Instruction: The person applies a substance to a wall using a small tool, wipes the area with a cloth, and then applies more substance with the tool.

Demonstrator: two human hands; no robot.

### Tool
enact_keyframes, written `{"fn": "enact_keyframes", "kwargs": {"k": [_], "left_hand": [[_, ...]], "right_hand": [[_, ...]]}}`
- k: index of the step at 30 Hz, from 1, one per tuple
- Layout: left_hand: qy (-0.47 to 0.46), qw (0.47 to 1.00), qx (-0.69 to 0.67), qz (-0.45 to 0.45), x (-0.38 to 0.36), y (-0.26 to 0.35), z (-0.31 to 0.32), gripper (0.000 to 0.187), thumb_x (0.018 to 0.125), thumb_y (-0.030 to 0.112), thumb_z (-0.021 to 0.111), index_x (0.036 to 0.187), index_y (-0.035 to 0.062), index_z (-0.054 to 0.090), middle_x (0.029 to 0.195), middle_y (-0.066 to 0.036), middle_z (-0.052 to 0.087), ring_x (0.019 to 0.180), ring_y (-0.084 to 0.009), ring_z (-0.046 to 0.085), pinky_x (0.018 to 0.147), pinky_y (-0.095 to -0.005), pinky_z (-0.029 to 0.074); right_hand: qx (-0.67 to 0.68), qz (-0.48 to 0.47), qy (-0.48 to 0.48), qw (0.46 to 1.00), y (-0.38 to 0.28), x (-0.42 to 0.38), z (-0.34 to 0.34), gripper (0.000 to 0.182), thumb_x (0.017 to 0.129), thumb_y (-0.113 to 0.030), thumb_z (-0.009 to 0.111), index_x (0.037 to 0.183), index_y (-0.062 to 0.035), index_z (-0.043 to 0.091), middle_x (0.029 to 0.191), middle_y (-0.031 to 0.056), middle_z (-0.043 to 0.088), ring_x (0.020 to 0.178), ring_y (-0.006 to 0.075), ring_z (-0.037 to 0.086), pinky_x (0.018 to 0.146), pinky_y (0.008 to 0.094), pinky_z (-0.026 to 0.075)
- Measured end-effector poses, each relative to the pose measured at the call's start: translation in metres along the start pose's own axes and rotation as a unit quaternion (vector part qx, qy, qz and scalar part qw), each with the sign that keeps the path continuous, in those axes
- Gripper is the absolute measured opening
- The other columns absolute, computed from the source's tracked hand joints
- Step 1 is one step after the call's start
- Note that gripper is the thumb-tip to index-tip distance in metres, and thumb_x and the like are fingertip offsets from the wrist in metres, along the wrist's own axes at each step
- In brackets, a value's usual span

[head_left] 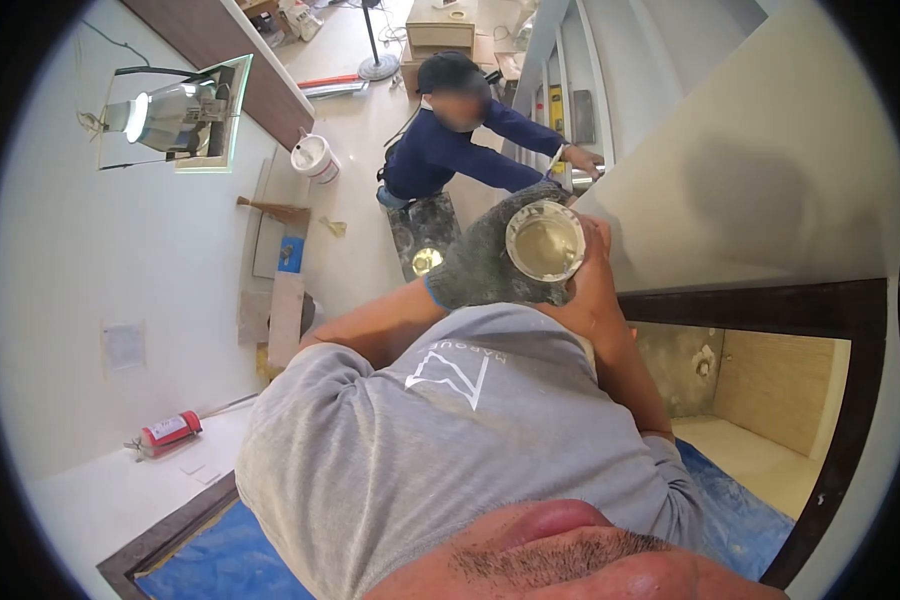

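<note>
A round tub with a pale inside and a smeared rim is held in front of my chest. My left hand, in a dark grey glove, wraps round the tub from its left and lower side. Bare and on the tub's right side, my right hand is also closed round it. Most of the fingers of both hands are hidden behind the tub. Beside the hands, at the right, stands a smooth pale panel.
A co-worker in dark blue reaches toward a shelf unit. A white bucket stands on the floor left of them. A red fire extinguisher lies at the left. Blue sheeting and a dark frame are at the right.
</note>
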State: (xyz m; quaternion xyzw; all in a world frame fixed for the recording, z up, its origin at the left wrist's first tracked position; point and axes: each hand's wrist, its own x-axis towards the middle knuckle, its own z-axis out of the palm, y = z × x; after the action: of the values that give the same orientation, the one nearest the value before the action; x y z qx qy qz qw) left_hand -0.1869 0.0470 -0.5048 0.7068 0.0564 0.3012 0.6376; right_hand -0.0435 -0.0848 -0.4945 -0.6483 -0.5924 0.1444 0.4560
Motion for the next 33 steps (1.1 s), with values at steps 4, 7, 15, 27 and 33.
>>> {"fn": "enact_keyframes", "kwargs": {"k": [4,7,15,27,33], "left_hand": [[0.006,0.999,-0.043,-0.029,-0.009,-0.023,-0.027,0.102,0.060,0.021,0.099,0.144,0.0029,0.045,0.141,-0.013,0.056,0.127,-0.0214,0.057,0.109,-0.0396,0.046],[0.018,0.998,-0.057,-0.013,-0.006,-0.024,-0.040,0.097,0.061,0.020,0.099,0.142,0.0030,0.048,0.142,-0.014,0.056,0.128,-0.0225,0.057,0.109,-0.0403,0.046],[-0.029,0.997,-0.054,0.038,0.006,-0.009,-0.050,0.098,0.060,0.027,0.099,0.142,0.0025,0.049,0.150,-0.019,0.049,0.135,-0.0271,0.051,0.113,-0.0434,0.039],[0.004,0.990,0.088,0.114,0.007,0.014,-0.051,0.104,0.061,0.025,0.099,0.145,0.0029,0.042,0.144,-0.012,0.054,0.131,-0.0234,0.053,0.113,-0.0401,0.040],[0.039,0.989,0.003,0.141,0.020,0.005,-0.031,0.101,0.057,0.027,0.100,0.139,0.0021,0.047,0.136,-0.015,0.059,0.124,-0.0265,0.058,0.107,-0.0418,0.046]], "right_hand": [[0.116,0.012,-0.042,0.992,0.018,0.008,-0.002,0.075,0.075,-0.008,0.074,0.143,0.0013,0.042,0.130,0.0201,0.050,0.125,0.0331,0.046,0.110,0.0446,0.037],[0.299,0.089,0.012,0.950,0.022,0.013,0.008,0.054,0.090,0.002,0.058,0.142,0.0006,0.044,0.131,0.0184,0.052,0.121,0.0272,0.054,0.104,0.0376,0.044],[0.237,-0.035,0.144,0.960,0.030,0.054,0.012,0.015,0.095,0.001,0.064,0.109,-0.0014,0.070,0.121,0.0117,0.064,0.108,0.0156,0.061,0.092,0.0269,0.049],[0.387,0.164,0.105,0.901,-0.001,0.071,0.017,0.015,0.099,-0.005,0.063,0.111,0.0025,0.067,0.103,0.0026,0.067,0.090,0.0095,0.062,0.081,0.0229,0.052],[0.011,-0.034,0.177,0.983,-0.050,0.061,-0.037,0.026,0.089,-0.013,0.076,0.111,-0.0015,0.069,0.106,0.0114,0.065,0.094,0.0216,0.065,0.083,0.0313,0.053]]}}
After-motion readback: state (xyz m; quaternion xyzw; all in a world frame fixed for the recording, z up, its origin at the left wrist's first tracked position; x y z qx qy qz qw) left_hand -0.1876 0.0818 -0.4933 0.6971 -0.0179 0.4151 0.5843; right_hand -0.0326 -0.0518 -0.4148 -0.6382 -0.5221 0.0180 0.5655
